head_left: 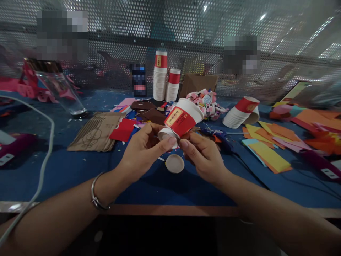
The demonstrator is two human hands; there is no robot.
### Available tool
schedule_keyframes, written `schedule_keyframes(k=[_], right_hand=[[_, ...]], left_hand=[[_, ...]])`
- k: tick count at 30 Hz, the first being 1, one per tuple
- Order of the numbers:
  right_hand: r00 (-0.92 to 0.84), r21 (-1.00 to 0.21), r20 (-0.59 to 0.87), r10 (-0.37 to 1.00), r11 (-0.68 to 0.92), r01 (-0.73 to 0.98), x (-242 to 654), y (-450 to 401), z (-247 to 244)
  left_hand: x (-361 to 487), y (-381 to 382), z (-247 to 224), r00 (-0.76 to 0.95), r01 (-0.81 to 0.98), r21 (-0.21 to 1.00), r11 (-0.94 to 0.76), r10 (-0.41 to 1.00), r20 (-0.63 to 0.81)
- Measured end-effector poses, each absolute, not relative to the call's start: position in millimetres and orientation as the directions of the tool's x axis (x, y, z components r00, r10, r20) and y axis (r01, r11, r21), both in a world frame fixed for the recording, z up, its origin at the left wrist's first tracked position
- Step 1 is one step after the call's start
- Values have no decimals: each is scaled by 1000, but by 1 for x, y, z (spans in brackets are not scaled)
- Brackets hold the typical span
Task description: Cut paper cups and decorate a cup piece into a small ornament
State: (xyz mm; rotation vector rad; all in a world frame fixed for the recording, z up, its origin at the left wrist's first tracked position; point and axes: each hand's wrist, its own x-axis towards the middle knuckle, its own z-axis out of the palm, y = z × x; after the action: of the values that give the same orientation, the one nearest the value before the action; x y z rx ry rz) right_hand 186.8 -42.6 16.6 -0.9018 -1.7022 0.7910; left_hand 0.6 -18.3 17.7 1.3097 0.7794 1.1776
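On the blue table [144, 192], one loose disc [175, 164] lies near you. Above it, your left hand [144, 149] and right hand [204, 153] are both closed on one paper cup [179, 121], pinching its lower end from either side, equally near. From that grip, its long axis slants up and right. Farther off, one cup stack [239, 113] leans at right; two upright stacks [160, 83] stand at far centre.

Dim light, smeary blur toward the edges
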Motion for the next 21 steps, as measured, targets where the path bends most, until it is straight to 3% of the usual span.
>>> schedule_keyframes(k=[11,16,21], right_hand=[[-251,-736,527,812,584,344,187,-40,14],[-236,-742,490,839,544,392,185,-42,10],[-230,-752,461,857,515,412,186,-43,11]], left_hand=[[1,-21,17,256,-135,962,-237,930,265],[0,-20,18,235,4,947,-322,921,312],[1,-20,16,222,26,928,-372,907,357]])
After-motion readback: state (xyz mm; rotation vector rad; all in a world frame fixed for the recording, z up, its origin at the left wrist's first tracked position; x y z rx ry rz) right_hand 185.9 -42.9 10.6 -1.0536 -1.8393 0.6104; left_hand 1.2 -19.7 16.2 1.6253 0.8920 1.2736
